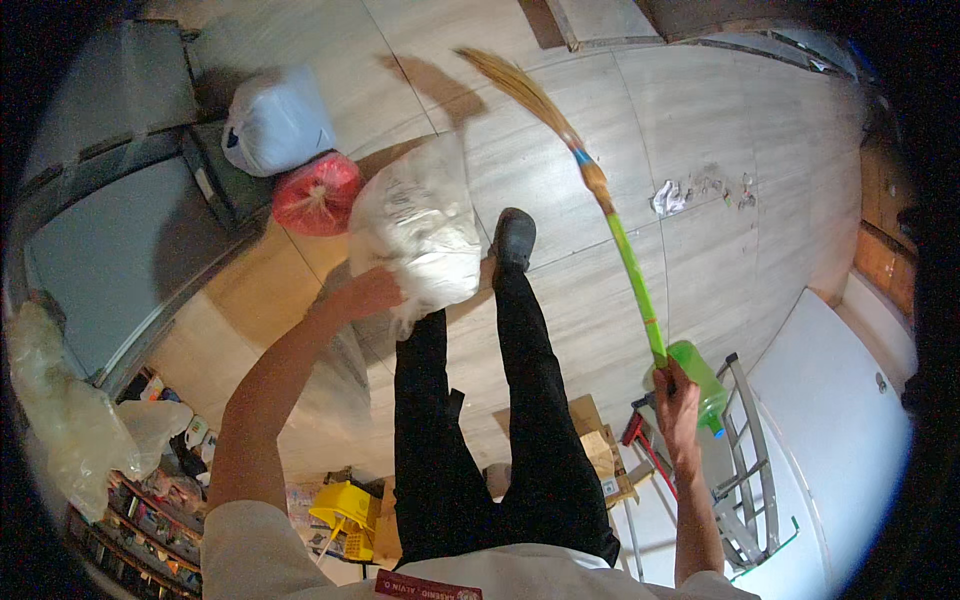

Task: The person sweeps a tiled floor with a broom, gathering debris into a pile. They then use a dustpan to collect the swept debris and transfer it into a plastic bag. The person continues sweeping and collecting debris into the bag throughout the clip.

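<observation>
My left hand grips the gathered top of a full white plastic bag, which hangs or rests in front of my left leg; the cramped view does not settle which. In my right hand is the green handle of a soft broom, held out ahead with its straw bristles pointing away from me. Tied shut, a red plastic bag sits on the floor just left of the white one. Beyond it stands a pale bluish-white plastic bag.
A small heap of litter and dust lies on the tiled floor at right. Near my right hand are a green plastic bottle and a metal stepladder. A yellow plastic mop bucket stands behind at left, beside shoe-laden shelves.
</observation>
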A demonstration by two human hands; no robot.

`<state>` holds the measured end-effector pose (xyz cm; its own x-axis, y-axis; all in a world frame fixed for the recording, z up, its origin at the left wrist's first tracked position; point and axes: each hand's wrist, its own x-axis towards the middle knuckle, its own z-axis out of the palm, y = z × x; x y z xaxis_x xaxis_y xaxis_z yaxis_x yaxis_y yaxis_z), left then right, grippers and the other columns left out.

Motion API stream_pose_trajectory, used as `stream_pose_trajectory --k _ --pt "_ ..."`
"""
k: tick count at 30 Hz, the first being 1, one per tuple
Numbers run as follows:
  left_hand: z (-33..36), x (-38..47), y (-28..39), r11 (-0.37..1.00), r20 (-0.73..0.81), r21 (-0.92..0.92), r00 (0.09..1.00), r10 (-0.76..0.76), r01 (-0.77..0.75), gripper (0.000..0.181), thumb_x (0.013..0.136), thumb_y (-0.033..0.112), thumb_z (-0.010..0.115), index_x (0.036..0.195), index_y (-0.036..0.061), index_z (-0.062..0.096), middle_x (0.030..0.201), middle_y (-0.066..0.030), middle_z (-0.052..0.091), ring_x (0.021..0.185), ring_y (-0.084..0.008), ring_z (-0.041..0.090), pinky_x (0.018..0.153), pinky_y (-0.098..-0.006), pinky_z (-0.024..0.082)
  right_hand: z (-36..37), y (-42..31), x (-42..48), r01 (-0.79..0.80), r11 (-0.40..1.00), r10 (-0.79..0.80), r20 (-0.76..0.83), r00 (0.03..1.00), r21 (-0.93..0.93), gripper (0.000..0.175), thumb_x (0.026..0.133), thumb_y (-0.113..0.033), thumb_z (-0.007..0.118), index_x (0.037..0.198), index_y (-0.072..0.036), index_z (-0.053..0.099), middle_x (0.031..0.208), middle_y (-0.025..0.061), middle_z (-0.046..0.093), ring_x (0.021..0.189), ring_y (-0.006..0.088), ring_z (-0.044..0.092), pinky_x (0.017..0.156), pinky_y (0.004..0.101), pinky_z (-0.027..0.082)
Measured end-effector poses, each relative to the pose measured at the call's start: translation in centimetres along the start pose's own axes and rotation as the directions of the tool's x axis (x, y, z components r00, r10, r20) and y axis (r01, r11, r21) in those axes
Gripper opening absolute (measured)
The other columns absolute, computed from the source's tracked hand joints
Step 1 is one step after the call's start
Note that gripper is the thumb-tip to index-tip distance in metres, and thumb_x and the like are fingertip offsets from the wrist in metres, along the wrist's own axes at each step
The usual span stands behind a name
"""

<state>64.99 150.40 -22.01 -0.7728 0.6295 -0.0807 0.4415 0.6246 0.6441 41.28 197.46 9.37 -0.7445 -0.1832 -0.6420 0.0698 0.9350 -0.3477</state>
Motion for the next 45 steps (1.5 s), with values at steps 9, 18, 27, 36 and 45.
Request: stream_pose_trajectory --k 9,18,27,36,45 --pt "1.6 7.5 4.3 0.990 0.205 0.088 0.971 -0.122 0.106 0.005 0.076 0.014 0.061 0.077 0.0152 0.066 0.072 -0.0021 0.061 0.080 -0.0216 0.064 0.071 -0.0380 0.050 8.8 1.9 9.4 0.201 0.853 -0.179 0.093 0.980 -0.481 0.016 0.089 -0.020 0.060 0.093 -0.006 0.055 0.070 0.0242 0.060 0.066 0.0463 0.059 0.051 0.0517 0.045" --pt "4.9 10.6 7.6 0.954 0.341 0.146 0.892 -0.298 0.263 0.007 0.071 0.012 0.064 0.067 0.0129 0.069 0.070 -0.0048 0.067 0.075 -0.0232 0.068 0.064 -0.0386 0.052 5.3 1.6 6.6 0.249 0.910 -0.168 0.255 0.952 -0.332 0.025 0.090 -0.020 0.060 0.111 -0.006 0.059 0.072 0.0232 0.062 0.070 0.0436 0.063 0.057 0.0493 0.050" --pt "4.1 9.3 7.7 0.925 0.201 0.160 0.907 -0.371 0.343 0.009 0.069 0.011 0.065 0.062 0.0138 0.069 0.069 -0.0053 0.068 0.076 -0.0233 0.068 0.064 -0.0387 0.053 8.7 0.4 15.3 0.075 0.956 -0.094 -0.052 0.994 -0.284 0.020 0.090 -0.021 0.058 0.091 -0.002 0.059 0.073 0.0269 0.061 0.070 0.0457 0.061 0.057 0.0515 0.048" --pt "7.3 11.7 8.9 0.891 0.275 0.206 0.850 -0.449 0.404 0.009 0.072 0.011 0.066 0.069 0.0141 0.073 0.073 -0.0043 0.070 0.078 -0.0218 0.068 0.068 -0.0368 0.053 10.1 -2.5 18.0 0.348 0.253 -0.742 0.049 0.669 -0.903 0.023 0.093 -0.030 0.054 0.085 -0.008 0.055 0.074 0.0199 0.063 0.067 0.0349 0.066 0.055 0.0473 0.051" --pt "9.1 14.0 10.4 0.870 0.371 0.199 0.786 -0.494 0.452 0.010 0.074 0.010 0.066 0.075 0.0128 0.075 0.076 -0.0049 0.071 0.079 -0.0207 0.069 0.070 -0.0361 0.054 4.0 -12.5 20.3 0.641 0.508 -0.577 0.325 0.749 -0.576 0.017 0.090 -0.021 0.060 0.094 -0.004 0.056 0.063 0.0169 0.062 0.057 0.0356 0.064 0.051 0.0467 0.052"
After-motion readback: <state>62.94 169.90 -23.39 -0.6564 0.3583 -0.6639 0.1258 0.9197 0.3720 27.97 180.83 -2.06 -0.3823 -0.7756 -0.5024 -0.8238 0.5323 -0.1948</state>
